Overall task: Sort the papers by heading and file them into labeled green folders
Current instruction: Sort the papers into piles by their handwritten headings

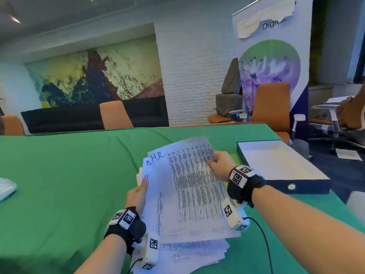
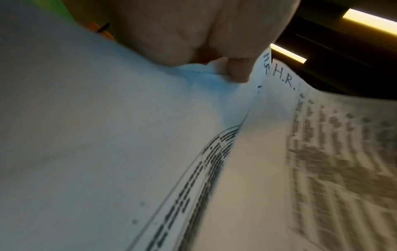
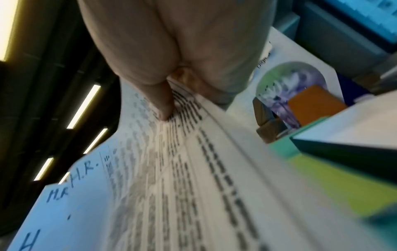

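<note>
I hold a loose stack of printed papers (image 1: pixel 189 194) above the green-covered table (image 1: pixel 59 184). The top sheet (image 2: pixel 322 152) carries a dense table and a handwritten "H.R." heading (image 1: pixel 157 156). Another sheet just under it is also marked "H.R." (image 3: pixel 58 195). My left hand (image 1: pixel 138 192) grips the stack's left edge, thumb on top. My right hand (image 1: pixel 218 165) pinches the right edge of the top sheet (image 3: pixel 161 169), thumb pressed on the print. A light green folder (image 1: pixel 235 158) peeks out under the papers behind my right hand.
A flat dark-edged box with a white top (image 1: pixel 280 165) lies at the table's right side. A white object (image 1: pixel 6 187) sits at the far left edge. Orange chairs (image 1: pixel 114 114) and a banner (image 1: pixel 272 62) stand beyond the table.
</note>
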A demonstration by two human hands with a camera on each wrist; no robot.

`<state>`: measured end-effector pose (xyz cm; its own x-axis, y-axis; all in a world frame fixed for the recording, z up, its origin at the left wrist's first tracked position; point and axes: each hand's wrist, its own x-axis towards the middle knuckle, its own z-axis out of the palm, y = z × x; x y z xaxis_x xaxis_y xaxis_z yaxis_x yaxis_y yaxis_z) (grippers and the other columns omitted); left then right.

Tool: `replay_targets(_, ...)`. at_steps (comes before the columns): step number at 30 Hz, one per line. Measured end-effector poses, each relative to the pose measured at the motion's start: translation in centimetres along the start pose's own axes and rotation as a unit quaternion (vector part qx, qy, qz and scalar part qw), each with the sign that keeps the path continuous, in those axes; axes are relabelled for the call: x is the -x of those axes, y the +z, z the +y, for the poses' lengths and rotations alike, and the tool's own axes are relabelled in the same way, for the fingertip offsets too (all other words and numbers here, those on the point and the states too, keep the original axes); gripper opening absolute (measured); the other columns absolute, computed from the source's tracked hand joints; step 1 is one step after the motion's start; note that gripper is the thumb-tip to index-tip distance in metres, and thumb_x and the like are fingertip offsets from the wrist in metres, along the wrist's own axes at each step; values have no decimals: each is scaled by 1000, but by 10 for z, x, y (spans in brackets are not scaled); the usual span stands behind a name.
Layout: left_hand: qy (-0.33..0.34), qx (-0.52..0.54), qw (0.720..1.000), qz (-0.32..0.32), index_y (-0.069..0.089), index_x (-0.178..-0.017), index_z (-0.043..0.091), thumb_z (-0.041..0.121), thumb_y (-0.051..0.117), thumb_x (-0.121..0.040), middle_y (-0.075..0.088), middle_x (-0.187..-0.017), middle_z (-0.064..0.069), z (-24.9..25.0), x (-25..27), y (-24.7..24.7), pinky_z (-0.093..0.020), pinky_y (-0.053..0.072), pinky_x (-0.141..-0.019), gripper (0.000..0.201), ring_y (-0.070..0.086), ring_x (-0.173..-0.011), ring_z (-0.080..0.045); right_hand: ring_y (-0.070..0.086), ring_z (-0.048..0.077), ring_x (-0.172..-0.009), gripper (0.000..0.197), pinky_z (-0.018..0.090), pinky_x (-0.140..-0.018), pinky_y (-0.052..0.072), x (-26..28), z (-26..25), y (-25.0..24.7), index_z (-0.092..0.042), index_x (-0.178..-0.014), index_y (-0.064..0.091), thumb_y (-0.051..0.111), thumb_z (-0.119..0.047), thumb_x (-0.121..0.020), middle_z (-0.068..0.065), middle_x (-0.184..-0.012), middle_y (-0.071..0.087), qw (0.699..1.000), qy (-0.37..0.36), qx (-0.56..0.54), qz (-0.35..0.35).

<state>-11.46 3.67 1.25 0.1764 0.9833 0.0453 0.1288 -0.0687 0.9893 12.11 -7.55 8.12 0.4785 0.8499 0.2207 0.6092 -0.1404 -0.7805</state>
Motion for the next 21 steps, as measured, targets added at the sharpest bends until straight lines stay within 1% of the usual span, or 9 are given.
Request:
replay_targets(2,-11,-12,1000,5,42,-64,22,56,55,-81,35,-62,1,-5,-2,-2,-26,27,-54,40,34,-58,-15,41,9,-50,23,18,-40,32,1,9,23,-20,-78,55,46,-9,-97,-2,-66,52,999,43,-18,-6)
replay_targets(4,-9,-32,999,-4,61,-84,14,38,75,-75,60,-82,-6,-14,-4,-3,-31,46,-70,30,56,-74,-21,42,8,-51,28,15,-40,34,4,18,42,-24,-73,47,47,-11,-97,-4,-64,49,997,65,-23,-28)
replay_targets(7,-15,-32,999,4,68,-96,6,6,75,-74,70,-95,-14,-20,-5,0,-35,53,-74,23,67,-80,-28,59,16,-74,9,27,-68,52,2,32,61,-12,-100,59,52,-14,-95,6,-92,66,996,69,-17,-45)
replay_targets(9,-9,-15,1000,10,69,-95,2,1,72,-76,70,-87,-16,-19,-7,0,-36,54,-71,20,66,-74,-29,61,20,-95,34,32,-79,53,0,43,61,-13,-124,52,60,-17,-91,8,-117,63,994,98,-30,-43)
replay_targets(12,16,23,999,-15,68,-85,12,-1,71,-77,71,-87,-10,-7,-11,0,-35,52,-73,16,67,-77,-28,53,26,-117,80,38,-95,49,0,59,50,-14,-144,27,71,-36,-81,12,-138,46,985,164,-20,-54)
replay_targets(14,39,54,997,-38,68,-86,14,-3,71,-76,72,-88,-6,4,-13,0,-36,53,-76,20,69,-80,-25,49,30,-122,104,45,-99,46,0,67,38,-15,-148,16,74,-53,-70,14,-144,38,977,200,-13,-65)
replay_targets(16,64,79,993,-57,67,-87,14,-8,68,-77,73,-81,1,17,-9,0,-29,54,-68,25,70,-71,-15,52,30,-118,117,47,-94,50,0,70,29,-15,-149,11,75,-61,-63,15,-146,35,968,227,-65,-85)
replay_targets(18,81,97,989,-70,66,-90,14,-11,65,-77,73,-74,8,28,-4,1,-25,55,-64,28,70,-66,-7,58,29,-108,121,46,-86,53,3,71,25,-13,-148,15,78,-62,-56,15,-143,39,955,225,-158,-108)
replay_targets(21,106,118,985,-75,67,-93,13,-13,64,-76,73,-82,6,38,5,6,-34,55,-78,31,70,-74,-12,59,30,-108,121,52,-92,51,6,71,25,-9,-131,45,86,-67,-33,12,-131,55,955,188,-197,-119)
